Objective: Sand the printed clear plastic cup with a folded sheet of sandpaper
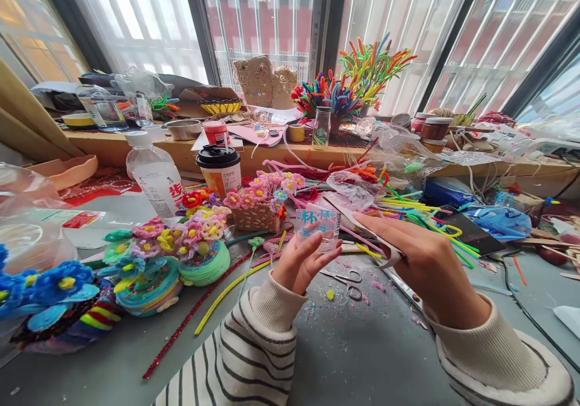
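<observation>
- Far left, at the table edge: blue pipe-cleaner flowers [49, 285] lie beside coiled round baskets [154, 279] topped with pink and yellow blooms.
- Behind these: a clear water bottle [154, 176] and a paper cup [220, 170] with a black lid, both upright.
- Centre: a woven basket [256, 215] filled with small pink flowers.
- Left hand [299, 264], striped sleeve: raised above the grey table [362, 345]. Its fingers and thumb form a narrow grip closed on the lower edge of a clear packet [318, 223] printed with blue characters. The packet is held upright, off the table, just in front of the woven basket.
- Scissors [347, 280]: flat on the table between the two hands, among scraps of fluff.
- Right hand [426, 267], cream cuff: its grip is closed on a pale strip [360, 222] that slants up and leftward towards the packet's upper edge. Contact between the two cannot be told.
- Right: loose pipe cleaners [408, 209], a dark flat device [469, 232] and a blue bag [498, 220].
</observation>
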`<state>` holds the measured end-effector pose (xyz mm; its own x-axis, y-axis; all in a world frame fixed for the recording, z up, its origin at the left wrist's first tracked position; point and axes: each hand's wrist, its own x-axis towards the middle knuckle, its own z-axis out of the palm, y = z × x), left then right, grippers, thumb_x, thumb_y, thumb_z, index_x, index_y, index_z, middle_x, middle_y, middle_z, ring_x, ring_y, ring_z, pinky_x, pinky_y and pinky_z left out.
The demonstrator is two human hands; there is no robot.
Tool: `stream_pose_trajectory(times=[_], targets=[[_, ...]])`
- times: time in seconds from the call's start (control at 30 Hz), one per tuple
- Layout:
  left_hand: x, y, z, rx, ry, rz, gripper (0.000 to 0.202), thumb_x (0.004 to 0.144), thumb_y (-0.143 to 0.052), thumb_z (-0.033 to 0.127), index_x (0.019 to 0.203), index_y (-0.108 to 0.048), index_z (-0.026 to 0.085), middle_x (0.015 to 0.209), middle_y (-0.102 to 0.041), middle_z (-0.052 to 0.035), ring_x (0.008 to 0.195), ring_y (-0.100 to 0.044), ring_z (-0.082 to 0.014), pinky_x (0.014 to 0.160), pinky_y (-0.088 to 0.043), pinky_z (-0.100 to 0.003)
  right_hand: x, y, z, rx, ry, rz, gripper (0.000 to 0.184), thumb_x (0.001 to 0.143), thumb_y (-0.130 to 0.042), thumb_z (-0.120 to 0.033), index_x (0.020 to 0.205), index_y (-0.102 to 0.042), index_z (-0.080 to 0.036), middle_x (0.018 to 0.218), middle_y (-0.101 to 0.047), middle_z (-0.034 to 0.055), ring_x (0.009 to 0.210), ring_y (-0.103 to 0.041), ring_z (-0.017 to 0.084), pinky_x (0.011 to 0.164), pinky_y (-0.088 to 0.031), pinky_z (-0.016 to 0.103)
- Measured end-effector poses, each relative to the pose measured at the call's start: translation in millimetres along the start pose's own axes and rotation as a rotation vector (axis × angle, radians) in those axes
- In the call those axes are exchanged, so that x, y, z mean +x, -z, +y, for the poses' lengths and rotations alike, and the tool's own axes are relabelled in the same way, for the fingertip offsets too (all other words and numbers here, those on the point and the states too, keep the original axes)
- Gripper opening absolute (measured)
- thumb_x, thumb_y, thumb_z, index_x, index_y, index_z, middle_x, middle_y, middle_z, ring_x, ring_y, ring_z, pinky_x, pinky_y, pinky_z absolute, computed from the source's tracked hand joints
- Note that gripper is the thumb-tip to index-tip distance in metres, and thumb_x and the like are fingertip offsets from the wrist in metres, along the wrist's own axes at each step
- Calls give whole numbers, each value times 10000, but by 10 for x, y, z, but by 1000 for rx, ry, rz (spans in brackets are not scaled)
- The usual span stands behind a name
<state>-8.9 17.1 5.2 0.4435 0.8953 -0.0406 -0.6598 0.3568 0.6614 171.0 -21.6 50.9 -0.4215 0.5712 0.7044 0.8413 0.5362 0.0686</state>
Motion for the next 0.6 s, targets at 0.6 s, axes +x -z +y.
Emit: stream_pose_trajectory(times=[0.6], targets=[[43,-43,-95,262,-168,308,667,433,-825,272,1008,-510,149,814,-668,-46,769,-639,-168,742,-497,-299,29,55,-39,-33,68,-27,330,820,-424,-90,1088,-601,-167,1048,-655,57,949,-615,156,790,-514,259]])
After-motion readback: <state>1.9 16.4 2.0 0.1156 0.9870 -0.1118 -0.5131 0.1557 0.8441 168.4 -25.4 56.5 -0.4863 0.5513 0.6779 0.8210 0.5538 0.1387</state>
